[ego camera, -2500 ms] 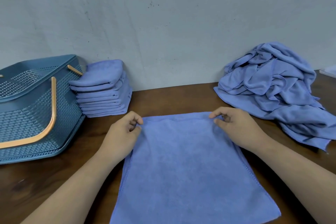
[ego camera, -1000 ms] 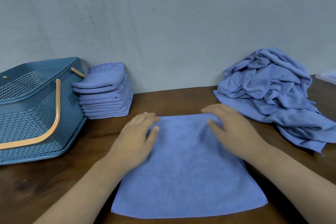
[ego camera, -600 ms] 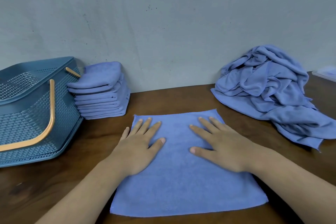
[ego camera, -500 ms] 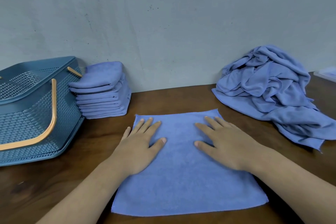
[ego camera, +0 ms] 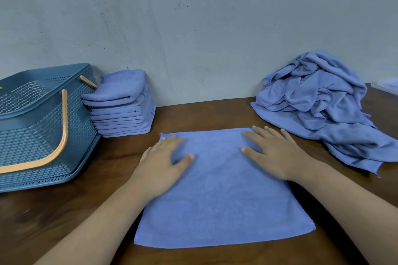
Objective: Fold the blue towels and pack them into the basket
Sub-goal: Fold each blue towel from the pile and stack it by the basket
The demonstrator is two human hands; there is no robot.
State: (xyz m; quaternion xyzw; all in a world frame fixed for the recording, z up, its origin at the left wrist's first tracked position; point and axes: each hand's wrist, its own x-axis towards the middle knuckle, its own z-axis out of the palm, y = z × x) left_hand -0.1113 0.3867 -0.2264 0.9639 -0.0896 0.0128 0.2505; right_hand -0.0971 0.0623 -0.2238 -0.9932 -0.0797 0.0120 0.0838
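Now I press my left hand [ego camera: 163, 161] and right hand [ego camera: 277, 153] flat, fingers straight, on the towel [ego camera: 221, 200]. Next I should fold it in half.

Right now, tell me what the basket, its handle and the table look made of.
Basket: probably moulded plastic, matte teal, with perforated lattice walls. Handle: smooth tan, plastic or wood, unclear. Table: dark wood or wood-look laminate; grain streaks, slight sheen.
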